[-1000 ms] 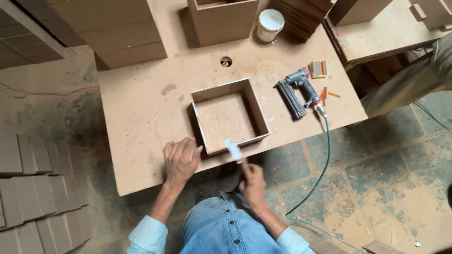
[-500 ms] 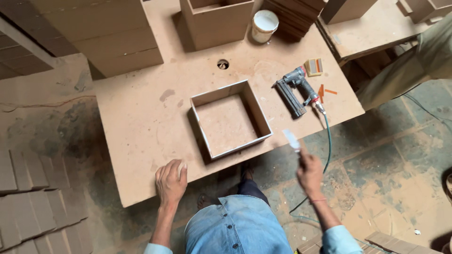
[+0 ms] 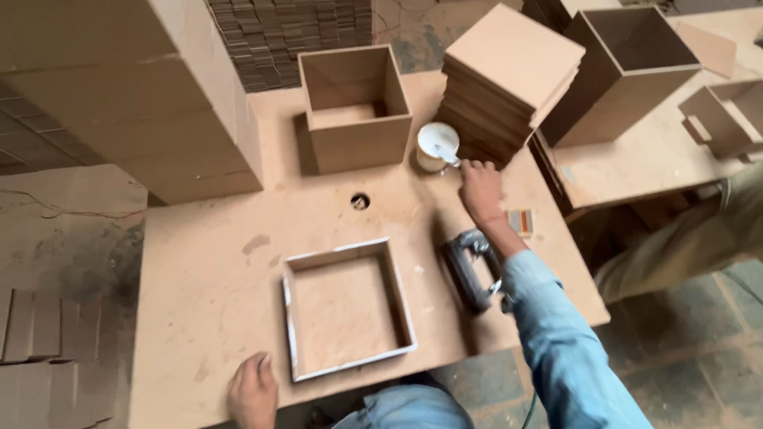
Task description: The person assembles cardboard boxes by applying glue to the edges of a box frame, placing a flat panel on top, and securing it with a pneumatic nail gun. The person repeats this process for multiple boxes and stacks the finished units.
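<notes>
My right hand reaches across the fibreboard table to a white glue pot and holds a small brush whose tip rests on the pot. My left hand lies flat on the table's near edge. Just beside it stands a shallow square wooden frame with pale glue along its top rims. A nail gun lies on the table under my right forearm.
A taller open box stands behind the frame. A stack of square boards sits next to the pot. Large board blocks fill the back left. Another person's leg is at the right, beside a second bench with boxes.
My right hand has swung from below the table's front edge up and across to the glue pot, brush in hand. The view has shifted forward. My left hand stays on the table edge.
</notes>
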`<state>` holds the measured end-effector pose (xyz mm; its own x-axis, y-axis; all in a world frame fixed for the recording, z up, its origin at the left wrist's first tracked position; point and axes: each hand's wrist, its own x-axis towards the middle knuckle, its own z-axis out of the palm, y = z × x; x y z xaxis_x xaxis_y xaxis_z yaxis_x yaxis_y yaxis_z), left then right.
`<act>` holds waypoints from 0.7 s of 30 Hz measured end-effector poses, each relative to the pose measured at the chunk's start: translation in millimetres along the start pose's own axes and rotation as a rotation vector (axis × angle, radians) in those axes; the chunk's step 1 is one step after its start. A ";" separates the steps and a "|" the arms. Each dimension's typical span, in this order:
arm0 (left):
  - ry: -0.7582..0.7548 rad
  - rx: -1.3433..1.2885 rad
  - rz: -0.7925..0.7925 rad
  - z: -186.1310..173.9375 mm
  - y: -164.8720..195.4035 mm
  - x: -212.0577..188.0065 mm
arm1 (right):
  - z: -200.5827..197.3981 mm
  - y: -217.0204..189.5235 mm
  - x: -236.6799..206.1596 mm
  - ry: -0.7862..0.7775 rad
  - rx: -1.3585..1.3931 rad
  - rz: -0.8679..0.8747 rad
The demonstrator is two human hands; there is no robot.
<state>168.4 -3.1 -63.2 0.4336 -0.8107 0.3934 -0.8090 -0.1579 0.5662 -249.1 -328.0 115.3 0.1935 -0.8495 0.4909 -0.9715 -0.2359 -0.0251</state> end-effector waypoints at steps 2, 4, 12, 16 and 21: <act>0.037 0.060 -0.016 8.0 9.5 1.6 | 20.0 13.2 35.6 -0.055 -0.083 -0.058; 0.032 0.113 -0.018 15.7 18.4 8.0 | 32.8 20.2 65.0 -0.184 -0.143 -0.113; -0.018 0.204 -0.044 17.6 38.0 21.5 | 19.8 59.2 122.4 0.149 -0.117 -0.466; -0.034 0.213 -0.047 25.5 66.4 26.4 | -3.7 97.7 142.4 0.169 -0.314 -0.156; -0.042 0.199 -0.032 32.6 86.7 24.6 | 7.7 120.9 128.2 -0.085 -0.557 -0.072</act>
<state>96.0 -55.2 -28.1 0.4466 -0.8255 0.3452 -0.8594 -0.2884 0.4222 -340.7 -469.0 168.4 0.2496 -0.8809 0.4022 -0.8767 -0.0292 0.4802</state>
